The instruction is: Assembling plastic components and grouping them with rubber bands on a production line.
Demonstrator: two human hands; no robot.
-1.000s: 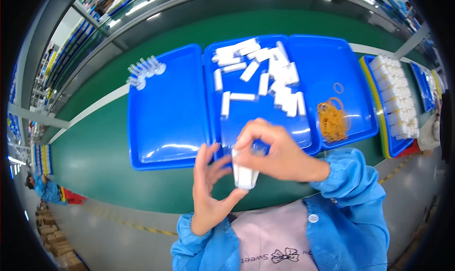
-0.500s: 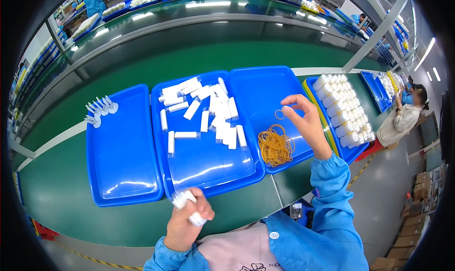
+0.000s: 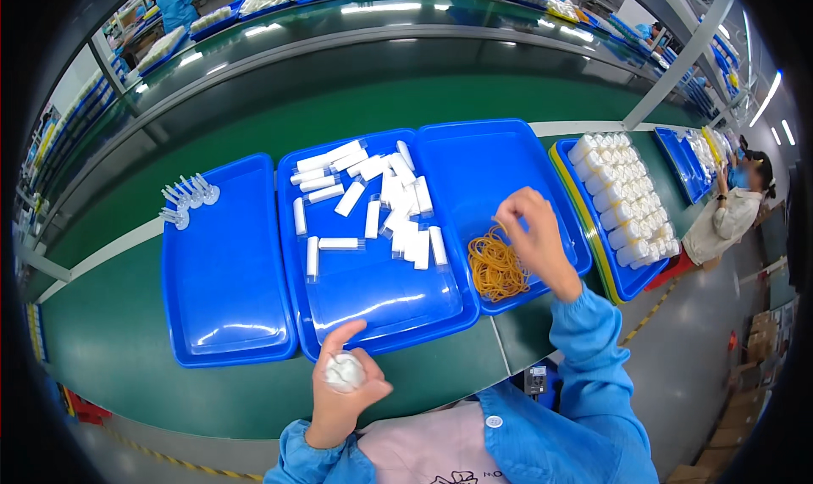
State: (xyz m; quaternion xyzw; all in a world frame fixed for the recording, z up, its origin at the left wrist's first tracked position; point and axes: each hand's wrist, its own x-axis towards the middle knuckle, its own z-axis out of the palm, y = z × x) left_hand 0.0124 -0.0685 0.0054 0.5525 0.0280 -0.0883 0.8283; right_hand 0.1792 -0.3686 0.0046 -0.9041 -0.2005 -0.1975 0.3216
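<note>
My left hand [image 3: 339, 395] is near the table's front edge, closed around a white bundle [image 3: 345, 371] seen end-on, its index finger and thumb stretched away from it. My right hand [image 3: 535, 237] is over the right blue tray, thumb and forefinger pinched on a thin rubber band, partly hidden by the fingers. Just below those fingertips lies a heap of tan rubber bands [image 3: 495, 272]. In the middle blue tray [image 3: 381, 310], many white rectangular pieces in clear wrapping [image 3: 349, 198] lie scattered, mostly toward the far half.
The left blue tray [image 3: 229, 289] has several clear plunger-like parts [image 3: 190, 198] at its far left corner. On the right, a blue tray over a yellow one holds rows of banded white bundles [image 3: 622, 200]. A co-worker [image 3: 724, 213] sits beyond it.
The bundle in my left hand has turned from lying sideways to end-on, with the index finger and thumb lifted away. My right hand has dropped slightly toward the rubber-band heap.
</note>
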